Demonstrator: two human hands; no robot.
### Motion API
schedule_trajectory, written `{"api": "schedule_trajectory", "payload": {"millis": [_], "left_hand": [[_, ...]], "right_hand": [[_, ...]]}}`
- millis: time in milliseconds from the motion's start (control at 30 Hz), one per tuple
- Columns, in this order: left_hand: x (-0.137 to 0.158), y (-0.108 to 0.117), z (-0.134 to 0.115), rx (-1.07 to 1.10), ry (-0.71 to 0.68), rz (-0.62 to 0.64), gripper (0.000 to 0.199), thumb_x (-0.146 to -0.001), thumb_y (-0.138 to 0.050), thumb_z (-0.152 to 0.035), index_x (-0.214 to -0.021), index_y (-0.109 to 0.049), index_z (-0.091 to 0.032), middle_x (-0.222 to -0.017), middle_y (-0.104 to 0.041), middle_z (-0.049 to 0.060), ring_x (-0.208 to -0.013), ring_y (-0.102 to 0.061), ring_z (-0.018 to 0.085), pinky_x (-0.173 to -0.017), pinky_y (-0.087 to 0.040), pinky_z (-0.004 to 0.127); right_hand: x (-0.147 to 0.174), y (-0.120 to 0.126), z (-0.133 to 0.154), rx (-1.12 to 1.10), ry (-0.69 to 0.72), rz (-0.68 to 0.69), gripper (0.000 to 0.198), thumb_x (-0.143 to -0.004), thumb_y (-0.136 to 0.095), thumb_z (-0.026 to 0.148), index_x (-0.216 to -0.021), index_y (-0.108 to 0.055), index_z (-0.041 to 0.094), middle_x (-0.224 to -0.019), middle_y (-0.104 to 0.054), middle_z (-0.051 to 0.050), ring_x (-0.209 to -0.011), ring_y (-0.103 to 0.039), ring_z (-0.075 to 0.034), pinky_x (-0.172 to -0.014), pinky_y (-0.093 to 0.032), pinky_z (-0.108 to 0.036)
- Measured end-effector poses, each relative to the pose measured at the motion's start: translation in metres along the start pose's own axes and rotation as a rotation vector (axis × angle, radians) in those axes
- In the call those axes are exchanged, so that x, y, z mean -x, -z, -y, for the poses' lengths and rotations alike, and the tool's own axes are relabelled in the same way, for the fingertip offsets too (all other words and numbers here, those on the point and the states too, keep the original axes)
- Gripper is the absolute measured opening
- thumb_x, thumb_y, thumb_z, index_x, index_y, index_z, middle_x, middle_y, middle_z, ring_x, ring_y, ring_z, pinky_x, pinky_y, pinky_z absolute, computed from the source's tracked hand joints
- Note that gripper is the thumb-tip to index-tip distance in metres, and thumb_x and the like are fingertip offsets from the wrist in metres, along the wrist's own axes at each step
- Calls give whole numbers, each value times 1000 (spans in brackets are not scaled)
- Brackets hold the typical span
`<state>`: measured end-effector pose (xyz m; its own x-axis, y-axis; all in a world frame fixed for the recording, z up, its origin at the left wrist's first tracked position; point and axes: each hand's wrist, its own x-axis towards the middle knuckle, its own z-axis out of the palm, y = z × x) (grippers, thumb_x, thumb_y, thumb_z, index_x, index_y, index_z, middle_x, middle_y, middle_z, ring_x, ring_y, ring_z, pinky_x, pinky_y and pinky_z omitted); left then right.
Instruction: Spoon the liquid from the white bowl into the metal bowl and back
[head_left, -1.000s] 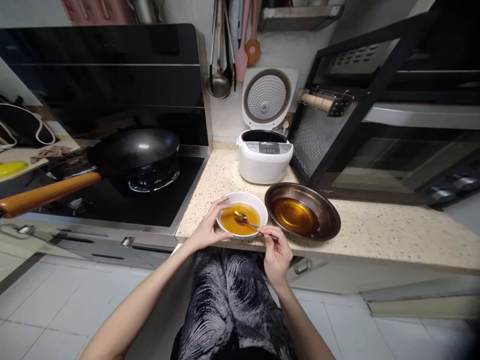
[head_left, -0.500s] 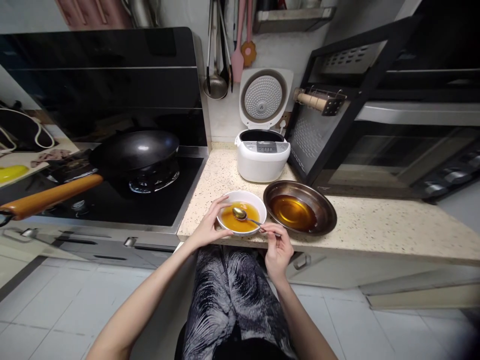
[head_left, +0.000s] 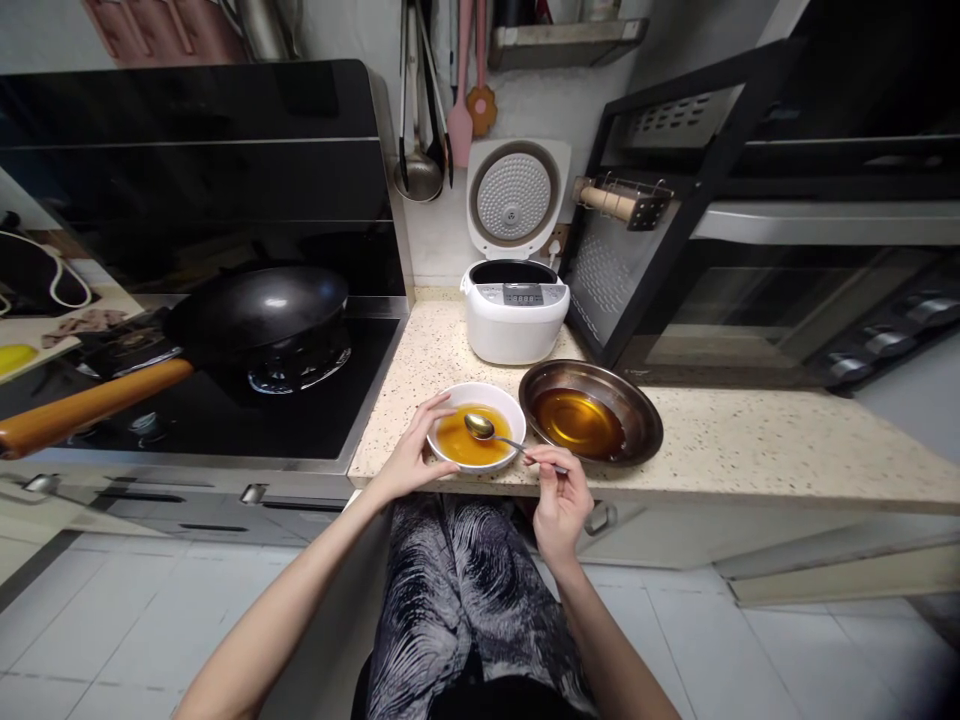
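Note:
A white bowl (head_left: 517, 408) with yellow-orange liquid stands at the counter's front edge. My left hand (head_left: 405, 458) grips its left side, thumb at the near rim and fingers along the far-left rim. Between thumb and fingers of my right hand (head_left: 562, 500) is the handle of a metal spoon (head_left: 480, 427). The spoon's head is over the liquid inside the white bowl, and its handle crosses the right rim. Close by on the right sits a wide metal basin (head_left: 649, 432) with darker amber liquid. Whether the spoon's head touches the liquid is hard to tell.
Behind the bowls stands a white rice cooker (head_left: 517, 325), lid up. A black wok (head_left: 259, 310) rests on the stove at left, its wooden handle (head_left: 97, 405) reaching toward me. An oven (head_left: 780, 300) stands at right. Utensils (head_left: 420, 175) hang on the wall.
The camera view has shifted a little, so the scene sits further left. Relative to the white bowl, the spoon and my right hand have moved slightly right. My left hand keeps its hold.

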<state>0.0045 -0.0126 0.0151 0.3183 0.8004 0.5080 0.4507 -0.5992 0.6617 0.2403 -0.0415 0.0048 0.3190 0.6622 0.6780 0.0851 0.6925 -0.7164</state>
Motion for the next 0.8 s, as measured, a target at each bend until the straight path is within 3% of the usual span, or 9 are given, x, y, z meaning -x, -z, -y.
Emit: {"api": "schedule_trajectory", "payload": {"millis": [500, 800], "left_hand": [[2, -1, 5, -3, -9, -5, 76, -84, -74, -69, -144, -51, -27, -164, -37, 19, -155, -36, 41, -125, -32, 66], [3, -2, 8, -1, -6, -13, 75, -85, -73, -70, -143, -52, -27, -163, -38, 19, -154, -36, 41, -124, -31, 67]], "right_hand": [[-26, 22, 10, 54, 51, -178, 13, -102, -60, 29, -93, -64, 21, -89, -71, -5, -81, -69, -18, -75, -59, -35], [-31, 47, -7, 173, 137, -196, 12, -103, -58, 27, -96, -66, 21, -92, -72, -5, -87, -71, -19, -78, -60, -36]]}}
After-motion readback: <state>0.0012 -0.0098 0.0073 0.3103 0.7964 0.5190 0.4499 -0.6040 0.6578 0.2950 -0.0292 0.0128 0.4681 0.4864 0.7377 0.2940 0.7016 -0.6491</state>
